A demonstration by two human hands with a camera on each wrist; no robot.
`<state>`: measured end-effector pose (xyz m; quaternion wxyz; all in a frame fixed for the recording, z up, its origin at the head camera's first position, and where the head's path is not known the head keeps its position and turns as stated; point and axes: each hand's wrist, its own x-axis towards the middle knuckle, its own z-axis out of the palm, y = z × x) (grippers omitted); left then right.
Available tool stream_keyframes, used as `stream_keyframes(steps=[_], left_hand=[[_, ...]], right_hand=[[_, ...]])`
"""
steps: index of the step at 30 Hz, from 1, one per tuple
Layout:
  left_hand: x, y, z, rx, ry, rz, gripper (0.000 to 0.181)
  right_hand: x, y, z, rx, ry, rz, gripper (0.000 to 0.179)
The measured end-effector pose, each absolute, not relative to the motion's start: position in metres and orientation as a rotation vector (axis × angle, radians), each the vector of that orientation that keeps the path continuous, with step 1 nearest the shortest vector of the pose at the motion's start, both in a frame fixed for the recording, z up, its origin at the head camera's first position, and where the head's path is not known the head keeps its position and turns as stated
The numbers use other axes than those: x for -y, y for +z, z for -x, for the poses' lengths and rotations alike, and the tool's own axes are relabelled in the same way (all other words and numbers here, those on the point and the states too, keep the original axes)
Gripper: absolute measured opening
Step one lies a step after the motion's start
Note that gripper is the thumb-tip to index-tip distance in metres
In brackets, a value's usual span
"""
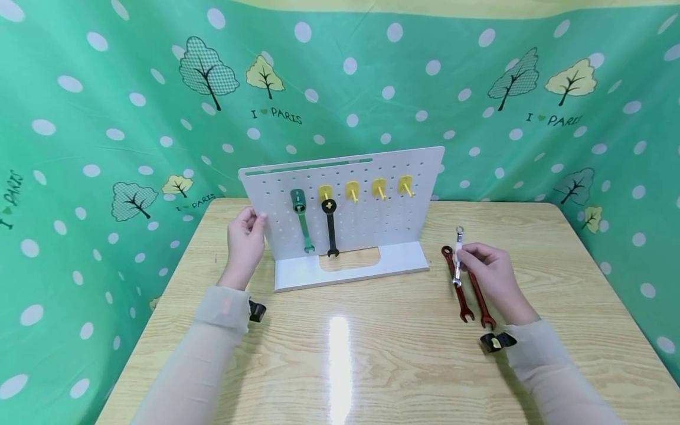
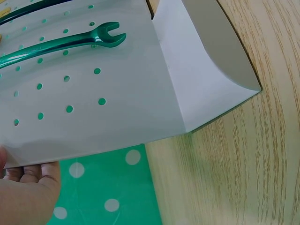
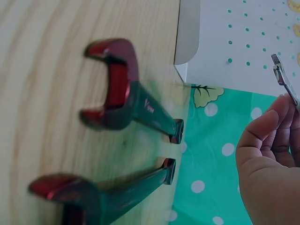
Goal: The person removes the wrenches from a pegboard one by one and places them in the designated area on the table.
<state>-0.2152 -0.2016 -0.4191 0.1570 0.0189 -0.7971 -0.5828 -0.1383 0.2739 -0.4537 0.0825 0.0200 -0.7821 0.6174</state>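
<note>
My left hand (image 1: pixel 246 245) grips the left edge of a white pegboard (image 1: pixel 361 227), with the thumb on the front and the fingers behind, as the left wrist view shows. A green wrench (image 1: pixel 305 233) hangs on the board from a green hook, and beside it a black wrench (image 1: pixel 331 231) hangs from a yellow hook. To the right of the board, my right hand (image 1: pixel 491 271) pinches a small silver wrench (image 1: pixel 459 239) around its middle. Two red wrenches (image 1: pixel 462 301) lie on the table under that hand, their open jaws large in the right wrist view.
Three yellow hooks (image 1: pixel 379 189) with nothing on them line the board's right half. The board's flat white base (image 1: pixel 404 258) rests on the wooden table (image 1: pixel 404 354). A green dotted curtain (image 1: pixel 340 77) hangs behind and at both sides.
</note>
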Motion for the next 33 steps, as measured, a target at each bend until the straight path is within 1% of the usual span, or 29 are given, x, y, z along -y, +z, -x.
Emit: stream_keyframes(steps=[7,18,24,33], left_hand=[[0.202,-0.420,0.215,2.288,-1.650,-0.057,0.028],[0.201,-0.420,0.215,2.279,-1.662,-0.051,0.028],[0.201,-0.421,0.215,2.286,-1.653,-0.047,0.028],[0.202,-0.419,0.214,2.279,-1.659,-0.042,0.029]], right_hand=[[-0.280,-0.457,0.136,2.317,1.873,-0.029,0.024],[-0.296,-0.459,0.129,2.365,1.801,-0.008,0.026],[-0.302,-0.462,0.124,2.427,1.723,0.026,0.032],[-0.309,-0.463,0.121,2.420,1.743,0.037,0.029]])
